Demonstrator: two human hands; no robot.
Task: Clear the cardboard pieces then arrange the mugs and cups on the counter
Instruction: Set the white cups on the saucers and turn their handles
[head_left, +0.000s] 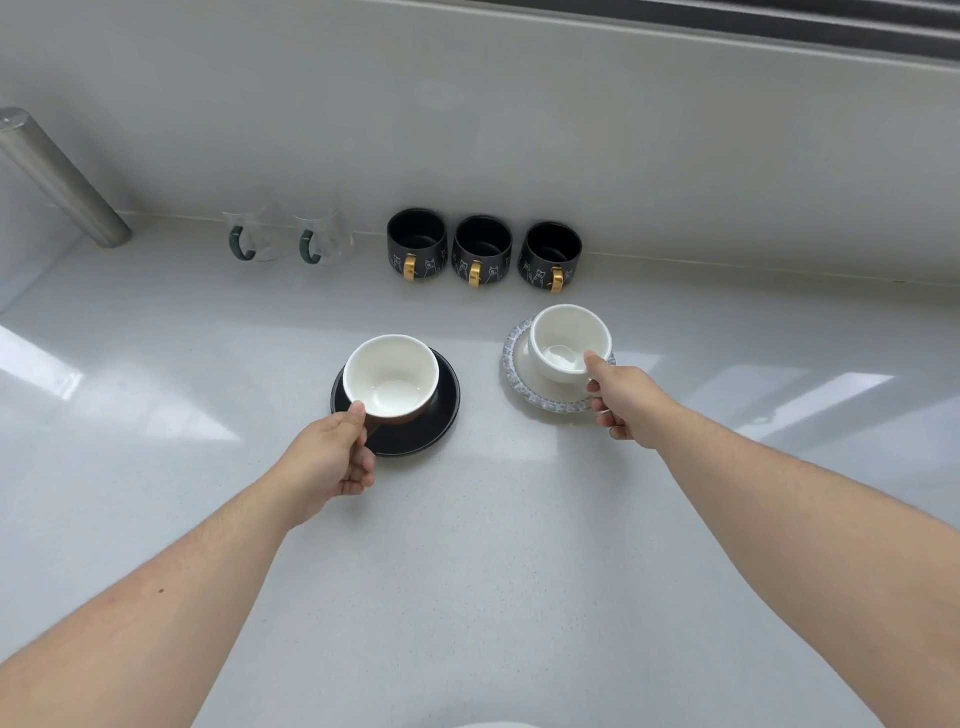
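A brown cup with a white inside (390, 376) sits on a black saucer (441, 415); my left hand (332, 457) grips its handle, thumb on the rim. A white cup (569, 340) is tilted over a grey-rimmed saucer (517, 343), held at its handle by my right hand (626, 402). Against the back wall stand three black mugs with gold handles (416, 244) (482, 250) (550, 255) in a row, and two clear glass cups with green handles (254, 236) (322, 239) to their left. No cardboard is in view.
The white counter (493, 545) stretches toward me under both forearms. A brushed metal post (57, 176) rises at the far left. The wall and a window ledge (727, 78) close off the back.
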